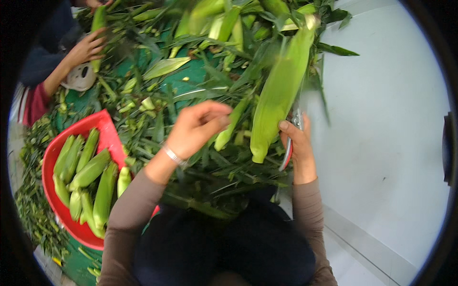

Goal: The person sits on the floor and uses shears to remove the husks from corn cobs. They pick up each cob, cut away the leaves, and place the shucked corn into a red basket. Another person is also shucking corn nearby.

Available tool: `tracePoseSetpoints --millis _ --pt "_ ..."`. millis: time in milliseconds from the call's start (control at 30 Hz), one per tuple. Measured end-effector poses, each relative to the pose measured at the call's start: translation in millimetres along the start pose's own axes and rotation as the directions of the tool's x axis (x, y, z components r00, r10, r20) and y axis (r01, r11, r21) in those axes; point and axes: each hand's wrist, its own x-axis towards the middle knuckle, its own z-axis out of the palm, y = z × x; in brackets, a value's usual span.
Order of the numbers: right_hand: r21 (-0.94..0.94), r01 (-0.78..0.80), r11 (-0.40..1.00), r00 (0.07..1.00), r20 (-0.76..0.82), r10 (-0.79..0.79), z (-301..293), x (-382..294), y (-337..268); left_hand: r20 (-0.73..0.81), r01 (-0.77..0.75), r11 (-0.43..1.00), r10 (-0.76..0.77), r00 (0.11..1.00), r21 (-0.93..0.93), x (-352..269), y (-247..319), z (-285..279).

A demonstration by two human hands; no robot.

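Note:
My right hand (300,143) grips pruning shears (287,152) with red and grey handles. A long green unshucked ear of corn (277,100) hangs slantwise beside them. My right thumb touches its edge; whether the hand also bears the ear's weight is unclear. The shears' blades are mostly hidden behind the ear. Left of it, my left hand (198,130) is raised with curled fingers, thumb a little apart, nothing visible in it. Just beyond its fingertips, another green ear (232,125) lies on the heap of leaves.
At left, a red plastic basin (50,171) contains several green ears (89,175). Cut husks and leaves (150,121) litter the green floor (186,85). More ears (218,25) are piled ahead. A pale wall (379,118) borders the right. A co-worker's hand (84,48) holds an ear upper left.

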Motion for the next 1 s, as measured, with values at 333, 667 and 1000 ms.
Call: tracePoseSetpoints --millis 333,667,1000 --pt "-0.183 0.105 0.978 0.986 0.144 -0.079 40 -49 -4 -0.104 -0.084 0.896 0.042 0.994 -0.437 -28 -3 12" --pt "-0.408 0.054 0.911 0.966 0.253 0.056 68 -69 43 -0.105 -0.162 0.653 0.125 0.987 -0.740 -25 -21 -13" --pt "-0.517 0.146 0.843 0.988 0.112 -0.102 71 -70 36 -0.033 -0.172 0.534 0.260 0.965 -0.828 -21 -25 -30"
